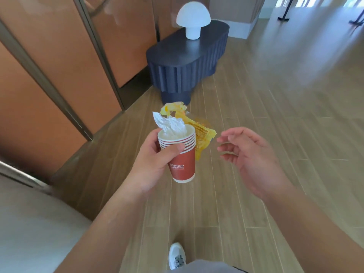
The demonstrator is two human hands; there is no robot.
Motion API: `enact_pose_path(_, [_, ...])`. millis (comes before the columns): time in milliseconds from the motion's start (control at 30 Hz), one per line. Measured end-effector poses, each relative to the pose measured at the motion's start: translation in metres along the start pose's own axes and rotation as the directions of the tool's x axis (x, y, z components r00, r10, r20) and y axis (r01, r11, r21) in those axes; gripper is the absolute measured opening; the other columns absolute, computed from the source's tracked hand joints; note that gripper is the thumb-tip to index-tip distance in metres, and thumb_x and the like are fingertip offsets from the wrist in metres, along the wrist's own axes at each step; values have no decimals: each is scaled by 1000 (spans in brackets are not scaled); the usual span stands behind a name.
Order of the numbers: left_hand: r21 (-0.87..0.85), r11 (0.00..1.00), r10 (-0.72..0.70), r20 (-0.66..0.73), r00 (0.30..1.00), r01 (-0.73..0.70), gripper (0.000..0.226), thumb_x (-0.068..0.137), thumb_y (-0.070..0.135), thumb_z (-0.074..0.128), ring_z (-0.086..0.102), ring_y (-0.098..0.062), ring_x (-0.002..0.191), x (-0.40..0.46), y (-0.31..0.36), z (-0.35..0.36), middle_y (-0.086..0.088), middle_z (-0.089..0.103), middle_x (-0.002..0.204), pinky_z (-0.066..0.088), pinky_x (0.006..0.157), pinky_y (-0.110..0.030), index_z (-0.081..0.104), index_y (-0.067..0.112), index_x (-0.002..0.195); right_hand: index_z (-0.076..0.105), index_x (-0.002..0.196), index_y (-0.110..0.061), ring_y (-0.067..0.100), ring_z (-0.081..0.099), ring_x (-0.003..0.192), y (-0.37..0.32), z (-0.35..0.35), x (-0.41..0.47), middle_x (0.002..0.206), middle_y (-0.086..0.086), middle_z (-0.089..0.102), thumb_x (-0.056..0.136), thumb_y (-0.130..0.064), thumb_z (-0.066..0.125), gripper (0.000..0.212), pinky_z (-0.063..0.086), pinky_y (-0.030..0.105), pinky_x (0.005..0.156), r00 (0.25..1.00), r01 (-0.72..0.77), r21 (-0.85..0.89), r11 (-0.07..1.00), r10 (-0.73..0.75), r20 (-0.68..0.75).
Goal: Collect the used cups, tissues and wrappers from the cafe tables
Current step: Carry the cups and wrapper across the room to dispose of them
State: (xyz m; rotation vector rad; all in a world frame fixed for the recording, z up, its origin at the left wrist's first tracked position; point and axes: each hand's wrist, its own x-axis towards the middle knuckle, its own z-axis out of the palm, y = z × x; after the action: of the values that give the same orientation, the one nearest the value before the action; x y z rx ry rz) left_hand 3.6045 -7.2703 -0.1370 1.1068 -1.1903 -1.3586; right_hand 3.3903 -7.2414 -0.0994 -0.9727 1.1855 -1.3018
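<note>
Most of the frame is wooden plank floor (256, 115), running from the bottom edge up to the upper right. Tall orange-brown wall panels (59, 66) with metal frames fill the left side. At upper centre stands a dark blue ribbed console table (177, 64), and on its top sits a white mushroom-shaped lamp (193, 19). A pale rounded surface (29, 233) occupies the lower left corner.

Both bare forearms reach in from the bottom. The left hand (151, 164), at frame centre, grips a stack of paper cups (182, 160): its thumb is curled across the front just under the rims and its fingers wrap round the far side. The stack stands nearly upright, long axis vertical, mouth up and its base tipped slightly towards the lower right. The cups are red with white rims, several rims showing nested one in another, and the outer cup carries white printed lettering. A crumpled white tissue (169, 123) sticks up out of the top cup's mouth. Yellow, partly see-through wrappers (199, 134) are pressed against the stack's right side and rise above the rims.

The right hand (250, 156), right of centre and just beside the wrappers, holds nothing; its fingers are loosely bent and apart, tips pointing left towards the cups.

One white shoe (176, 255) shows at the bottom centre.
</note>
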Motion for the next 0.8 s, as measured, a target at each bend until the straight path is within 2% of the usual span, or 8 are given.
enact_pose_path(100, [7, 1000, 24, 8, 1000, -24, 77, 65, 39, 80, 72, -17, 107, 51, 15, -24, -3, 75, 120, 56, 80, -23, 59, 10, 133, 74, 74, -29, 14, 64, 76, -3, 29, 44, 85, 0, 72, 79, -24, 57, 18, 49, 28, 68, 1000, 16, -21, 1000, -16, 15])
enact_pose_path(233, [1, 1000, 28, 10, 1000, -28, 77, 64, 38, 80, 73, -15, 105, 106, 21, -46, -1, 75, 117, 56, 79, -21, 59, 10, 132, 73, 77, -26, 13, 64, 76, -2, 55, 99, 86, 0, 72, 78, -23, 57, 16, 49, 32, 71, 999, 9, -26, 1000, -8, 34])
enact_pose_path(467, [13, 1000, -23, -9, 1000, 24, 78, 60, 38, 80, 73, -11, 102, 208, 8, -68, 3, 76, 113, 56, 77, -20, 60, 10, 130, 72, 74, -26, 14, 63, 75, 7, 75, 211, 84, 3, 70, 79, -22, 57, 17, 49, 31, 71, 999, -6, 12, 1000, 6, 52])
enact_pose_path(667, [71, 997, -35, -65, 997, 40, 75, 61, 37, 80, 73, -11, 101, 326, 1, -81, 3, 77, 112, 56, 77, -20, 60, 11, 129, 73, 73, -28, 14, 64, 76, 16, 85, 343, 85, 2, 71, 79, -23, 57, 17, 50, 31, 71, 995, -33, 33, 999, 30, 92])
enact_pose_path(800, [107, 993, -48, -93, 995, 58, 59, 71, 20, 78, 73, -10, 98, 417, 7, -82, 5, 77, 109, 56, 76, -21, 61, 11, 126, 73, 75, -29, 14, 65, 79, 3, 84, 437, 86, 1, 72, 79, -24, 56, 18, 49, 32, 72, 993, -53, 42, 998, 48, 111])
